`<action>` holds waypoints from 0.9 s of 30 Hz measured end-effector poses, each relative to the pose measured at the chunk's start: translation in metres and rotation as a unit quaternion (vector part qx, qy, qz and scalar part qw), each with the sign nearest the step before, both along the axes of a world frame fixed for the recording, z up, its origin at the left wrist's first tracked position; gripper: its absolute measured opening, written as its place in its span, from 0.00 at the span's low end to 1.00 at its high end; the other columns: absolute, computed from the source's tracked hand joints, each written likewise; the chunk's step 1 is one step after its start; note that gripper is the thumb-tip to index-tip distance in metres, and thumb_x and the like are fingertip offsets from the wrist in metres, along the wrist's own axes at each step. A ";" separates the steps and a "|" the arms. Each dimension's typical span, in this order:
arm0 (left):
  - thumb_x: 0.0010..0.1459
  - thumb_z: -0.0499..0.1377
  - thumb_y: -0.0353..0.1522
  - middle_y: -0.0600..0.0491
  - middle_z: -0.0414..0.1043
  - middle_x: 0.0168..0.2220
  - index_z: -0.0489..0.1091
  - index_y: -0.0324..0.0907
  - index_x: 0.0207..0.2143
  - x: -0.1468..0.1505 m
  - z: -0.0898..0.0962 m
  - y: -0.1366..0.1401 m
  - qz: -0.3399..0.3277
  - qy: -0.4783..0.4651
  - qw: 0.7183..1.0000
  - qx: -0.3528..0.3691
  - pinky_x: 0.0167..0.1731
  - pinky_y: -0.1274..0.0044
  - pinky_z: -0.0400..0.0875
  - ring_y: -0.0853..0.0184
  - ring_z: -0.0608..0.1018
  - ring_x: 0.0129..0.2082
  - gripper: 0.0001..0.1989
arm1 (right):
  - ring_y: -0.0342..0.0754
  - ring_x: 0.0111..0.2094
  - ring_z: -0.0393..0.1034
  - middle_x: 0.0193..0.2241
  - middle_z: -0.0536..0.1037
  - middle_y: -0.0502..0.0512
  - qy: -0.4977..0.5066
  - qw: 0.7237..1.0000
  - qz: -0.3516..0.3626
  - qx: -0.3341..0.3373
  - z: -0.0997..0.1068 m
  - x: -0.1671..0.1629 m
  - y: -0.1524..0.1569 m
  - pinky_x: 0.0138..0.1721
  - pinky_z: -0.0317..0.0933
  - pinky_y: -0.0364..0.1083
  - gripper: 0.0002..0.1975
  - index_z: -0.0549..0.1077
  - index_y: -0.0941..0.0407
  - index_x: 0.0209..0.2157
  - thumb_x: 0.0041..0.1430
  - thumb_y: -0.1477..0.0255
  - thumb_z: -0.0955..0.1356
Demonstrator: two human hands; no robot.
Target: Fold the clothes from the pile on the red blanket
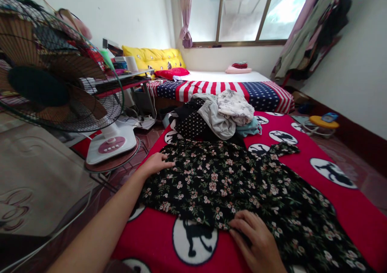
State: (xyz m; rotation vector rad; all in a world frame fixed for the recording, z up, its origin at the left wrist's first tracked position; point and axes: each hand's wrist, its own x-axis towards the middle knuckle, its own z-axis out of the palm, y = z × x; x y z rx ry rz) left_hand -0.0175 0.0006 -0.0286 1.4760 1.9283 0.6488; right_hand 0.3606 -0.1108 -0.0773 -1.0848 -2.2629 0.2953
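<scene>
A black floral dress [211, 176] lies spread across the red blanket [157, 240] with its cat-print circles. My left hand [157, 164] rests on the dress's left edge, fingers stretched out and thumb apart. At the near edge of the cloth, my right hand [254, 236] pinches the hem between thumb and fingers. A short sleeve [284, 149] sticks out at the dress's far right. Just beyond the dress sits a heap of crumpled clothes [216, 113], black, grey, white and pale blue.
A standing fan [111, 144] is on a round stool at the left, near a cluttered desk [121, 79]. Behind the heap is a bed with a flag-pattern cover [211, 90]. A yellow-topped stool [323, 122] stands at the right; clothes [314, 35] hang on the wall.
</scene>
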 end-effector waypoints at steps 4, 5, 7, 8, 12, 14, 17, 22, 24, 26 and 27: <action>0.40 0.64 0.45 0.51 0.78 0.29 0.76 0.40 0.33 0.005 0.003 -0.007 -0.026 -0.107 0.994 0.018 0.29 0.73 0.70 0.60 0.78 0.29 0.21 | 0.50 0.38 0.70 0.36 0.74 0.54 0.005 1.000 -0.001 0.003 0.001 -0.001 0.000 0.37 0.66 0.49 0.05 0.73 0.51 0.35 0.61 0.73 0.65; 0.40 0.64 0.44 0.50 0.79 0.32 0.76 0.40 0.36 0.005 0.002 -0.008 -0.025 -0.123 0.992 0.027 0.31 0.72 0.71 0.60 0.78 0.31 0.22 | 0.50 0.38 0.70 0.36 0.74 0.54 0.006 1.000 -0.003 0.004 0.001 -0.001 0.000 0.37 0.66 0.49 0.05 0.73 0.51 0.35 0.61 0.73 0.65; 0.38 0.66 0.42 0.49 0.78 0.35 0.75 0.39 0.37 0.002 -0.002 -0.006 -0.004 -0.132 0.989 0.059 0.35 0.71 0.72 0.59 0.79 0.34 0.23 | 0.50 0.38 0.70 0.36 0.74 0.54 0.006 1.000 -0.008 0.003 0.000 0.000 0.000 0.38 0.66 0.49 0.05 0.73 0.51 0.35 0.61 0.72 0.65; 0.37 0.66 0.41 0.48 0.78 0.36 0.74 0.39 0.37 -0.002 -0.005 -0.005 0.016 -0.127 0.989 0.080 0.36 0.71 0.72 0.58 0.78 0.36 0.23 | 0.50 0.38 0.70 0.36 0.74 0.54 0.005 1.000 -0.009 0.001 0.000 0.000 -0.001 0.38 0.66 0.49 0.05 0.73 0.51 0.35 0.61 0.72 0.65; 0.38 0.64 0.35 0.50 0.74 0.33 0.71 0.39 0.40 -0.020 -0.017 0.001 0.105 -0.059 0.978 0.169 0.40 0.69 0.70 0.59 0.76 0.36 0.23 | 0.50 0.38 0.70 0.36 0.74 0.54 0.004 1.000 -0.012 -0.012 0.001 0.000 -0.002 0.38 0.66 0.49 0.06 0.73 0.51 0.35 0.61 0.73 0.64; 0.40 0.62 0.33 0.50 0.71 0.33 0.71 0.40 0.39 -0.025 -0.016 -0.001 0.123 -0.012 0.971 0.207 0.43 0.66 0.69 0.58 0.75 0.38 0.19 | 0.50 0.38 0.70 0.36 0.74 0.54 0.007 1.000 -0.014 -0.014 0.002 -0.001 -0.003 0.38 0.65 0.49 0.06 0.73 0.52 0.34 0.61 0.74 0.64; 0.44 0.60 0.31 0.49 0.70 0.38 0.73 0.43 0.34 -0.011 -0.008 -0.007 0.102 0.053 0.960 0.257 0.53 0.63 0.62 0.54 0.71 0.46 0.12 | 0.50 0.38 0.70 0.36 0.74 0.54 0.011 1.000 -0.016 -0.018 0.004 -0.002 -0.002 0.38 0.64 0.49 0.06 0.73 0.52 0.34 0.60 0.76 0.65; 0.58 0.56 0.37 0.48 0.73 0.43 0.73 0.45 0.42 0.062 -0.007 -0.021 -0.133 0.123 0.941 0.287 0.51 0.66 0.63 0.57 0.72 0.47 0.11 | 0.50 0.38 0.69 0.35 0.73 0.54 0.022 0.998 -0.021 -0.047 0.010 -0.007 -0.006 0.39 0.64 0.49 0.04 0.72 0.53 0.34 0.59 0.76 0.66; 0.58 0.58 0.39 0.49 0.73 0.45 0.72 0.46 0.46 0.088 -0.017 -0.025 -0.210 0.094 0.936 0.266 0.51 0.67 0.64 0.59 0.73 0.47 0.14 | 0.50 0.39 0.69 0.37 0.73 0.54 0.047 0.997 -0.023 -0.059 0.013 -0.005 -0.008 0.40 0.65 0.49 0.05 0.72 0.53 0.37 0.59 0.75 0.67; 0.57 0.60 0.40 0.49 0.73 0.45 0.72 0.47 0.46 0.103 -0.029 -0.027 -0.239 0.084 0.931 0.263 0.51 0.67 0.64 0.59 0.73 0.47 0.15 | 0.49 0.42 0.69 0.40 0.73 0.56 0.082 0.994 -0.042 -0.054 0.016 0.005 -0.009 0.42 0.65 0.48 0.06 0.72 0.53 0.39 0.60 0.74 0.66; 0.56 0.60 0.40 0.49 0.73 0.45 0.72 0.47 0.45 0.107 -0.034 -0.027 -0.241 0.087 0.929 0.266 0.50 0.67 0.64 0.58 0.73 0.47 0.15 | 0.49 0.43 0.70 0.41 0.73 0.56 0.099 0.992 -0.066 -0.041 0.017 0.013 -0.008 0.44 0.65 0.48 0.06 0.73 0.53 0.39 0.60 0.74 0.65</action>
